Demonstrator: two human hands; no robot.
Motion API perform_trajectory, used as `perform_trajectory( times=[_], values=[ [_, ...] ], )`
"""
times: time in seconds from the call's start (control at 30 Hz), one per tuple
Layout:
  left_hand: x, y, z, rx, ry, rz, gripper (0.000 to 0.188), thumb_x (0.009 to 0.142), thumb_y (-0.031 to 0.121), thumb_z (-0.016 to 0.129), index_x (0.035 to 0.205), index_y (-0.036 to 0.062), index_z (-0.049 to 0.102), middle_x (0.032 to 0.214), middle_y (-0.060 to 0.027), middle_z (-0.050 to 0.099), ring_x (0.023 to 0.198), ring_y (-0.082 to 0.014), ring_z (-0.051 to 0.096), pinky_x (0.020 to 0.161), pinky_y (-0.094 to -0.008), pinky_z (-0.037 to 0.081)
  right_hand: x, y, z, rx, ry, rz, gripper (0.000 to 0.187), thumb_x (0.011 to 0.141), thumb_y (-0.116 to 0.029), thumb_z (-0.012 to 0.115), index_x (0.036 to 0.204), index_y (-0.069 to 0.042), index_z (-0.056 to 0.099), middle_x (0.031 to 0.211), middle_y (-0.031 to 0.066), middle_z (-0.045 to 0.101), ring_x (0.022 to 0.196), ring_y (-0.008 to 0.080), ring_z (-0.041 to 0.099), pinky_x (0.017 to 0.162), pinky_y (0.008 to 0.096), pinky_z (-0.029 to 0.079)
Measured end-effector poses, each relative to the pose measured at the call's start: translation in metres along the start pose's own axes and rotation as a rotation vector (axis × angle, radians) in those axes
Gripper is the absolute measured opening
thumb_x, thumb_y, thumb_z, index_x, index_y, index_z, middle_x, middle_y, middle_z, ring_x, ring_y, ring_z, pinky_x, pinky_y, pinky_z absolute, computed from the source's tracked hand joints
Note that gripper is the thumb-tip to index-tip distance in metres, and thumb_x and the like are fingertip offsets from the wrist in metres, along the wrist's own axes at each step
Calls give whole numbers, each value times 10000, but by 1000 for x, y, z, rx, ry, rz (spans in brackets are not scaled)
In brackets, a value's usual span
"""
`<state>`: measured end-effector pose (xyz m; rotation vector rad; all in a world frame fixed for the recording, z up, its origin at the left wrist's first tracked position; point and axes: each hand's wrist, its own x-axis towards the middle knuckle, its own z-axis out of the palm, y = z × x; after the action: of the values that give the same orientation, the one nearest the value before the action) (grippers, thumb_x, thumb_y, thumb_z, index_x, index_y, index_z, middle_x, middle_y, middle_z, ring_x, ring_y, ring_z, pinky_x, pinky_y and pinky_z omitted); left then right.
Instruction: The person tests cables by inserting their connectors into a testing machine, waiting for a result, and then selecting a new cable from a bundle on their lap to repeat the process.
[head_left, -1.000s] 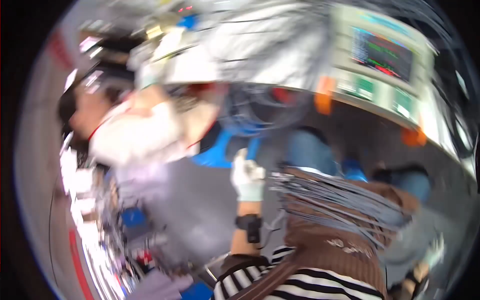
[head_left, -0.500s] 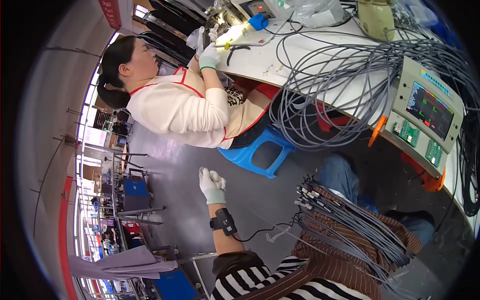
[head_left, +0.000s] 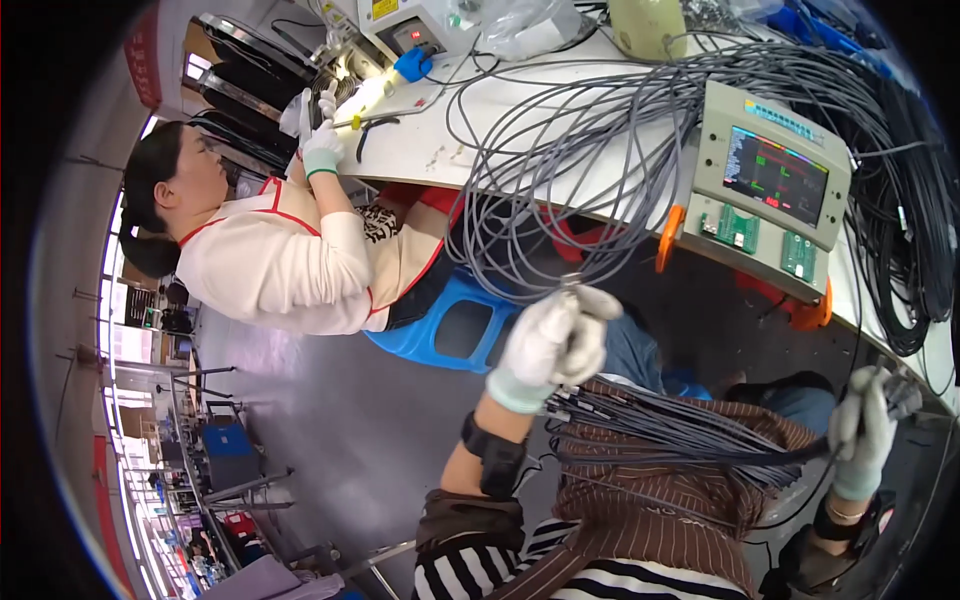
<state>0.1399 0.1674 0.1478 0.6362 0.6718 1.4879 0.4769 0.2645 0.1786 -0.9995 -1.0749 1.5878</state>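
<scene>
My left hand (head_left: 556,340), in a white glove, is raised above my lap with its fingers curled together. A small greyish tip shows at its fingertips, too small to make out. Across my brown striped apron lies a bundle of grey cables (head_left: 680,430), its connector ends gathered under my left hand. At the right my gloved right hand (head_left: 862,435) is closed around the other end of the bundle, and dark grey cable ends (head_left: 904,396) stick out past its fingers. Black bands circle both my wrists.
A tester with a lit screen (head_left: 775,180) and green circuit boards (head_left: 738,230) stands at the white table's edge (head_left: 590,205). Loose grey cable coils (head_left: 540,190) hang over that edge. A gloved co-worker (head_left: 280,260) sits on a blue stool (head_left: 430,335) at the left.
My left hand has moved right and up, over the cable bundle. My right hand has come into view gripping the bundle, which now lies flatter. The whole view has shifted.
</scene>
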Motion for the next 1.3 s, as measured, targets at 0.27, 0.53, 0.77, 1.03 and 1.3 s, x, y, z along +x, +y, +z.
perform_trajectory(
  times=[0.27, 0.53, 0.77, 1.03, 1.3],
  values=[
    [44, -34, 32, -82, -21, -205, 331, 929, 282, 442, 946, -31, 549, 456, 22, 387, 325, -55, 284, 336, -201, 263, 11, 20, 52, -47, 17, 185, 204, 928, -154, 397, 890, 22, 492, 434, 4, 363, 328, 81, 290, 338, 217, 241],
    [92, -54, 45, 477, 262, -102, 265, 860, 171, 573, 670, -14, 566, 451, -16, 479, 353, -40, 389, 344, -185, 274, 36, 30, 77, -59, 158, 231, 228, 912, -169, 425, 831, 32, 495, 434, 15, 368, 331, 88, 296, 340, 229, 241],
    [97, -68, 43, 436, 383, -30, 284, 857, 169, 563, 641, -14, 539, 438, -22, 463, 339, -51, 389, 321, -196, 269, 42, 36, 76, -103, 157, 276, 250, 904, -182, 441, 795, 34, 504, 434, 30, 396, 334, 99, 334, 339, 234, 254],
    [98, -73, 45, 484, 334, 2, 274, 859, 131, 532, 636, -27, 523, 435, -35, 459, 331, -62, 395, 309, -202, 286, 39, 41, 73, -54, 148, 325, 253, 891, -179, 472, 792, 42, 547, 441, 42, 431, 343, 101, 360, 353, 228, 275],
    [105, -72, 61, 309, 473, -5, 321, 892, 164, 471, 639, -31, 495, 407, -39, 409, 306, -72, 356, 291, -210, 255, 41, 42, 73, -1, 218, 318, 240, 896, -166, 478, 804, 41, 557, 444, 39, 437, 346, 103, 363, 357, 223, 276]
  ],
)
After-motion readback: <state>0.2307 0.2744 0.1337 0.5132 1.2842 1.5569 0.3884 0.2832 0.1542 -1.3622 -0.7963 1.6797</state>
